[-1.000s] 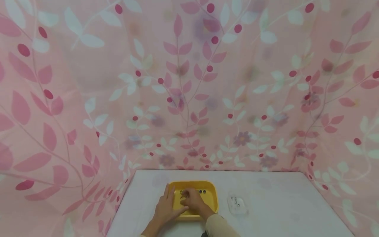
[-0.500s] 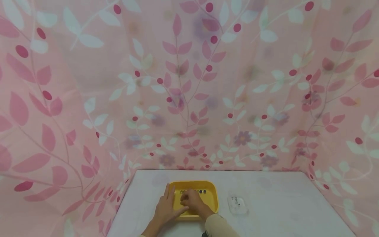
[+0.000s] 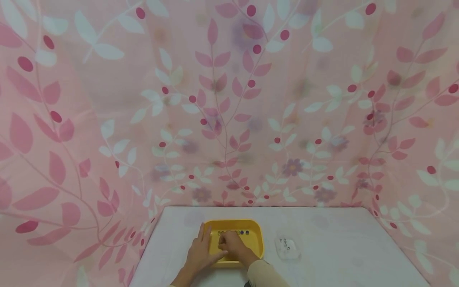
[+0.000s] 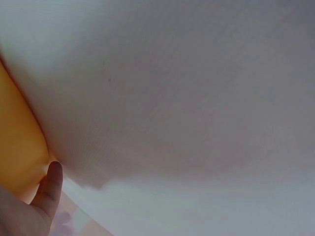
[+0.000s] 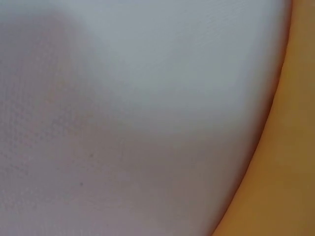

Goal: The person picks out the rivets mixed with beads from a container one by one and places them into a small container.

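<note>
A yellow tray stands on the white table, with a row of small round glassy beads along the far part of its floor. My left hand rests against the tray's left side, its fingers straight and the thumb reaching over the near rim. In the left wrist view, a finger lies by the yellow outer wall. Over the tray's middle is my right hand, fingers curled with the tips drawn together. What lies between those fingertips is hidden, and the hand covers part of the bead row.
Right of the tray sits a small clear plastic container with a few small dark-looking pieces in it. The white table ends at a pink leaf-patterned curtain behind, with more of it at both sides.
The right hand's fingers have drawn in and sit slightly lower in the tray. A small bead seen beside them a second ago is out of sight. The left hand stays put.
</note>
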A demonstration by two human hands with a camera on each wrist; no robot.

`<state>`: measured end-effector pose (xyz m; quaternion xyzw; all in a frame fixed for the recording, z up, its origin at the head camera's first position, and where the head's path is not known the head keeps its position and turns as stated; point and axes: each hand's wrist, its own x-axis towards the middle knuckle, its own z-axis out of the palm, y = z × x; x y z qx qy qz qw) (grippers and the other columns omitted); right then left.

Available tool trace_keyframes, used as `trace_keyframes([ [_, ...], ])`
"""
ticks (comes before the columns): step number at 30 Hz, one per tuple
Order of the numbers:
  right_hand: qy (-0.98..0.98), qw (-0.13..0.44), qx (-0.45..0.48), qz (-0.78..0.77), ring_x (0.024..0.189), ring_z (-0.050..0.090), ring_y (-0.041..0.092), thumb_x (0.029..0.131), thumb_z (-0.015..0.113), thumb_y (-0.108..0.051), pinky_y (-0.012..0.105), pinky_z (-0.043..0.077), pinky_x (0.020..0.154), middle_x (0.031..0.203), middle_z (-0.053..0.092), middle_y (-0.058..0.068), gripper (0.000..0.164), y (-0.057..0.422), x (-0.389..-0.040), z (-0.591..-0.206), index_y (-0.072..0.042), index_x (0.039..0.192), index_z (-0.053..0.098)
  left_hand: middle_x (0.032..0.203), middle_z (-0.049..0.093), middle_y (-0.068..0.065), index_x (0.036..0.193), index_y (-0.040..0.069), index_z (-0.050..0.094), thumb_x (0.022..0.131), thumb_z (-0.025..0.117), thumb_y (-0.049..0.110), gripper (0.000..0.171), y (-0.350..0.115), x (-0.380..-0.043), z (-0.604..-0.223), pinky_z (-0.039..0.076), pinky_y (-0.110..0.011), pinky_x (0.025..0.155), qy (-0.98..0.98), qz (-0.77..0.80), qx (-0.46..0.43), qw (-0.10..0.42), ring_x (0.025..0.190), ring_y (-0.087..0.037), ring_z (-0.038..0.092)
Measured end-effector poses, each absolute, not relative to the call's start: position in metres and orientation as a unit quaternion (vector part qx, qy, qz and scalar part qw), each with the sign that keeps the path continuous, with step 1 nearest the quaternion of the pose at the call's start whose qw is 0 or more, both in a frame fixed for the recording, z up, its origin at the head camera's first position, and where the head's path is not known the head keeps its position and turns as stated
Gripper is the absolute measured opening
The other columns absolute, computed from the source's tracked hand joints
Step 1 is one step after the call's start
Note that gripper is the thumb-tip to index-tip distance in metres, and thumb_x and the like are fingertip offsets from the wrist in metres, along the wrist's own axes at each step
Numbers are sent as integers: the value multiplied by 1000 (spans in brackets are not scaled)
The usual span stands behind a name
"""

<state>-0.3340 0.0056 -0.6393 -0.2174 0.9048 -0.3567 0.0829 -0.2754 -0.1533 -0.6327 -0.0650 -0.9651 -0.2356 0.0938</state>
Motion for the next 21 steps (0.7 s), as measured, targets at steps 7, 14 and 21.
trace_keyframes([
  [7, 893, 95, -206, -389, 67, 51, 7, 87, 73, -7, 23, 44, 60, 71, 60, -7, 9, 9, -328, -633, -11, 80, 68, 162, 24, -21, 152, 8, 37, 69, 63, 83, 114, -154, -275, -633, 52, -47, 68, -963, -242, -68, 102, 103, -39, 58],
  [14, 883, 89, -252, -386, 70, 55, 3, 86, 71, -8, 22, 50, 65, 76, 66, -8, 4, 17, -327, -622, -7, 89, 75, 161, 24, -20, 151, 8, 39, 69, 64, 83, 114, -154, -276, -637, 51, -47, 65, -960, -242, -78, 119, 102, -42, 59],
  [21, 886, 47, -256, -385, 77, 59, 2, 90, 72, -13, 23, 53, 72, 86, 71, -8, 8, 35, -329, -602, -8, 94, 75, 162, 22, -19, 151, 7, 38, 69, 66, 81, 114, -157, -275, -636, 53, -50, 68, -962, -235, -80, 118, 105, -44, 59],
])
